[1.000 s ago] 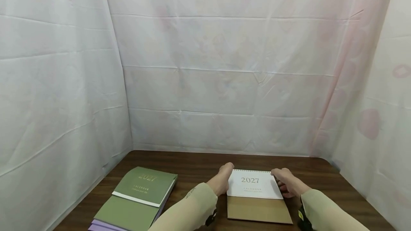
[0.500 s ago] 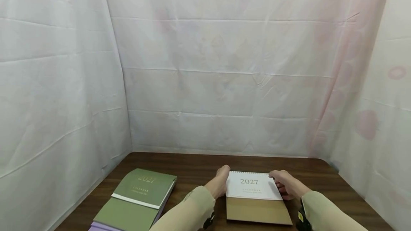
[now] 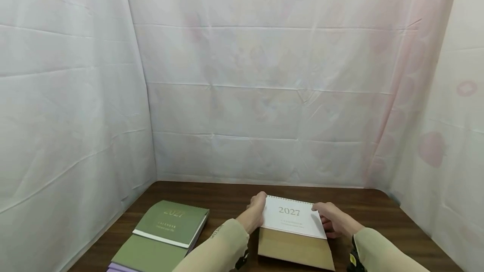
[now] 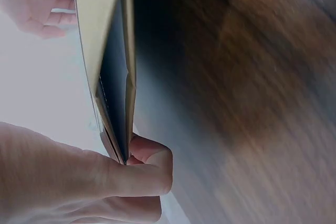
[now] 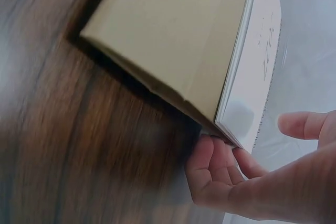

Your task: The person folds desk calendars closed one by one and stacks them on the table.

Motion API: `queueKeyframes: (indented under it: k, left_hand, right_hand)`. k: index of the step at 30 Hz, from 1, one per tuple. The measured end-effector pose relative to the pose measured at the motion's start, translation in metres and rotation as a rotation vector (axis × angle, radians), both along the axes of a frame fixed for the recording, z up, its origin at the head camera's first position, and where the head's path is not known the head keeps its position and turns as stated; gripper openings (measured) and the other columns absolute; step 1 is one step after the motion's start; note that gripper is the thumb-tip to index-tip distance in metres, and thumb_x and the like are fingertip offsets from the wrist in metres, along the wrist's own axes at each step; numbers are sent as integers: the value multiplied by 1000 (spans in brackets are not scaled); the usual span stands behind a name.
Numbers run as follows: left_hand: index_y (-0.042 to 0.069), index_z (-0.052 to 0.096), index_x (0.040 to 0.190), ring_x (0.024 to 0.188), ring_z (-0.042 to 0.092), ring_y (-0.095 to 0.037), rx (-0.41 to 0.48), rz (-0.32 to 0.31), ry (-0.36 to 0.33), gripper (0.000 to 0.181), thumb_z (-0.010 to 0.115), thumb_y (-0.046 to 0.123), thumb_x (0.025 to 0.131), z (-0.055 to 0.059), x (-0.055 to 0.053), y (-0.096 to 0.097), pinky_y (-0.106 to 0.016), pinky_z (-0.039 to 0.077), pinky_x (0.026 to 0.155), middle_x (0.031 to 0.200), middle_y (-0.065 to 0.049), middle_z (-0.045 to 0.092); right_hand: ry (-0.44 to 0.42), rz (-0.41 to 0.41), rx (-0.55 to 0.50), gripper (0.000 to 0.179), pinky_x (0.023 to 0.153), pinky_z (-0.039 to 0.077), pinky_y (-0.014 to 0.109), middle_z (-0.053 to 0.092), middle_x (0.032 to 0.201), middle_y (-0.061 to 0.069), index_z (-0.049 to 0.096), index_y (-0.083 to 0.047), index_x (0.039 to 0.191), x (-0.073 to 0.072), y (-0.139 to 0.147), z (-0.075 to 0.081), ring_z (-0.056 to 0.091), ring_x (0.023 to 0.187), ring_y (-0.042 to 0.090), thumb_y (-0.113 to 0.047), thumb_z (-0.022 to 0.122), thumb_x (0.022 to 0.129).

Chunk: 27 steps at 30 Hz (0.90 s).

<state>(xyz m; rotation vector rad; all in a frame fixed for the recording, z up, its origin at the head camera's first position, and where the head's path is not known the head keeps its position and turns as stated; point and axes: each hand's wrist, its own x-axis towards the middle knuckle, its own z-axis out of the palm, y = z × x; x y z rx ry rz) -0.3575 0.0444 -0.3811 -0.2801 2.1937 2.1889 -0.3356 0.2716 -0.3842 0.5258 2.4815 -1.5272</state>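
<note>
A white 2027 desk calendar (image 3: pixel 293 216) with a spiral top edge and a kraft-brown base (image 3: pixel 296 249) lies between both hands. My left hand (image 3: pixel 254 214) grips its left edge; in the left wrist view the curled fingers (image 4: pixel 149 153) wrap the folded end of the base. At the opposite edge my right hand (image 3: pixel 335 218) holds the calendar, with the thumb at the top corner. The right wrist view shows the right hand's curled fingers (image 5: pixel 212 161) at the edge of the pages and base. The base's side is folded open, showing a dark gap inside.
On the left of the brown wooden table (image 3: pixel 223 196) lies a green 2027 calendar (image 3: pixel 166 225) on top of purple ones (image 3: pixel 122 268). White cloth walls (image 3: pixel 234 108) enclose the table at the back and both sides.
The white calendar has shifted a little to the left and turned slightly clockwise, both hands moving with it. The green calendar stays in place.
</note>
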Motion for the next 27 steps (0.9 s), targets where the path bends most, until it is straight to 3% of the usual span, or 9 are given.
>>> queueKeyframes:
  k: [20, 27]
  left_hand:
    - [-8, 44, 131, 124, 31, -47, -64, 48, 13, 55, 48, 22, 86, 18, -11, -38, -59, 30, 107, 138, -35, 29]
    - [-8, 42, 135, 131, 28, -47, -104, 69, 10, 57, 48, 23, 87, 25, -13, -57, -59, 28, 110, 142, -34, 30]
  right_hand:
    - [72, 20, -65, 31, 68, 50, 41, 46, 78, 7, 46, 0, 96, -1, -36, 18, 50, 71, 20, -30, 49, 92]
    - [88, 48, -121, 33, 69, 51, 42, 45, 79, 7, 46, 2, 96, 0, -51, 22, 50, 70, 20, -31, 48, 93]
